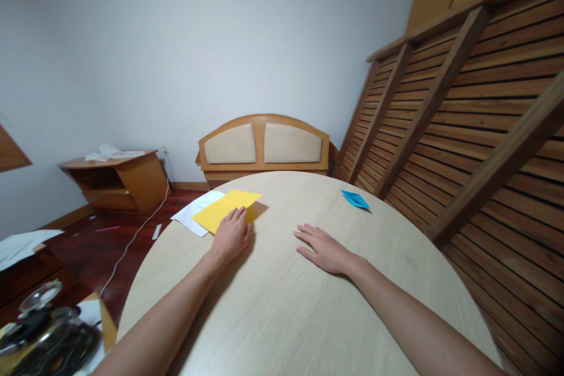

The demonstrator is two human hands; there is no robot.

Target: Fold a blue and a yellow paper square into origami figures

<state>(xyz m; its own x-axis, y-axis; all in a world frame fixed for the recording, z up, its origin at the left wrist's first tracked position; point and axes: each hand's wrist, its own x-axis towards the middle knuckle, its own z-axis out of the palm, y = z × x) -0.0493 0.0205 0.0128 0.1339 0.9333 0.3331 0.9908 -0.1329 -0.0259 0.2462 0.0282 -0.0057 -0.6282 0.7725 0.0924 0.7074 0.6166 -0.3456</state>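
Note:
A sheet of yellow paper (220,207) lies partly over white paper (189,217) at the left far edge of the round table (282,305). My left hand (231,234) is at the yellow sheet's near right edge, fingers curled over its top and the thumb to the right. That side of the sheet is raised and casts a shadow. Palm down on the tabletop, my right hand (324,248) has its fingers stretched and slightly apart, with nothing in it. Beyond it to the right sits a small folded blue paper piece (355,199).
Behind the table stands a wooden headboard (259,119) with cream panels. A slatted wooden frame (458,106) leans along the right side. A low cabinet (141,182), a white cable (143,226) and a cluttered surface with a clear-lidded dark object (57,335) are at left.

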